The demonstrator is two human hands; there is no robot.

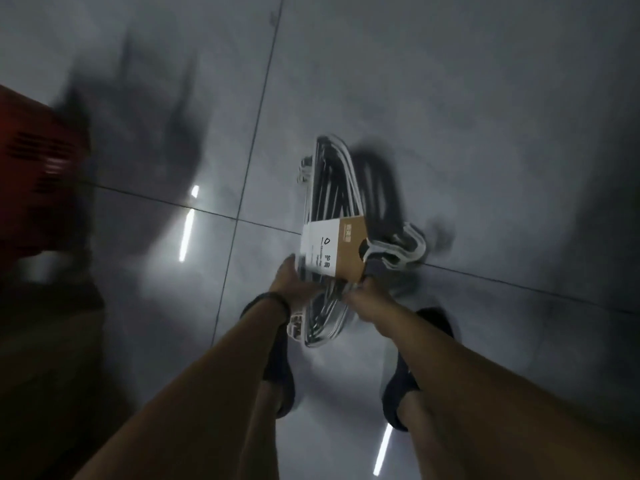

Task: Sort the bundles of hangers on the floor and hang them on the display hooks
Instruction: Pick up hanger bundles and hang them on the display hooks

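Two hands work close in: left hand (pixel 292 284) curled round the edge of a bundle of hangers (pixel 325 188), right hand (pixel 367 294) pinching it beneath the card sleeve (pixel 337 249). Beyond the fingers the bundle stretches over the floor (pixel 485 133). No display hooks show; hanging seems wholly ahead.

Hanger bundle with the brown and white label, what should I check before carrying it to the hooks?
1. Grip of left hand on the white and grey plastic hanger bundle, at the label's edge: ok.
2. Grip of right hand on the bundle's lower part: ok.
3. The brown and white cardboard label wrapped round the hangers: ok.
4. Sight of the display hooks: not ok, none in view.
5. The red slotted crate at left, apart from the bundle: ok.
6. Hangers untangled: cannot tell, blurred.
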